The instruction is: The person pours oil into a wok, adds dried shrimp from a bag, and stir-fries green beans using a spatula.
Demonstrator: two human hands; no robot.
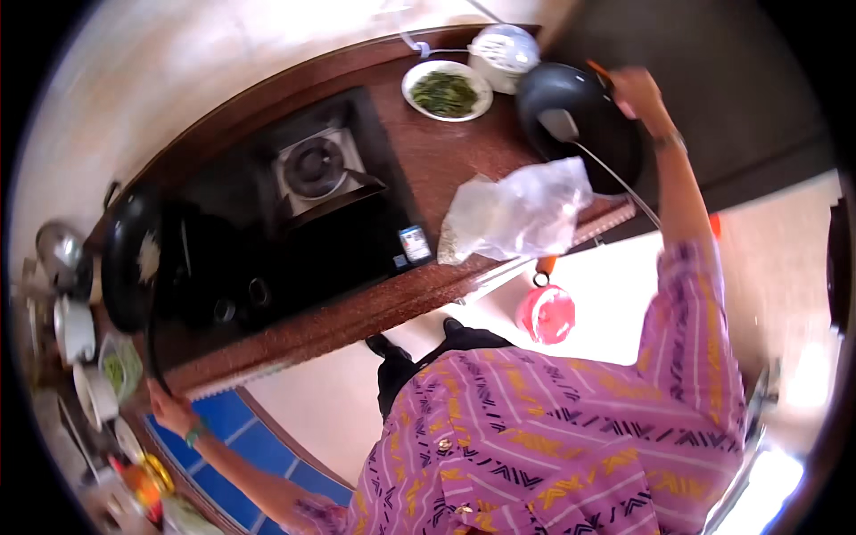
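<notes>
My left hand [172, 409] grips the long black handle [152, 354] of a dark wok [124, 267] at the left end of the counter. A pale clump [148, 257] shows in that wok; I cannot tell what it is. At the upper right, my right hand [638, 93] is closed around an orange handle [598, 69] at the rim of a second dark wok [605, 150]. What this handle belongs to is hidden by the hand. A metal spatula [560, 125] lies across the second wok, its thin shaft passing behind my right forearm.
A gas burner [315, 167] sits in the black glass cooktop [221, 227]. Behind the counter's middle stand a bowl of green vegetables [443, 93] and a white appliance [503, 59]. A clear plastic bag [518, 207] lies near the front edge. Below is a red bucket [547, 314].
</notes>
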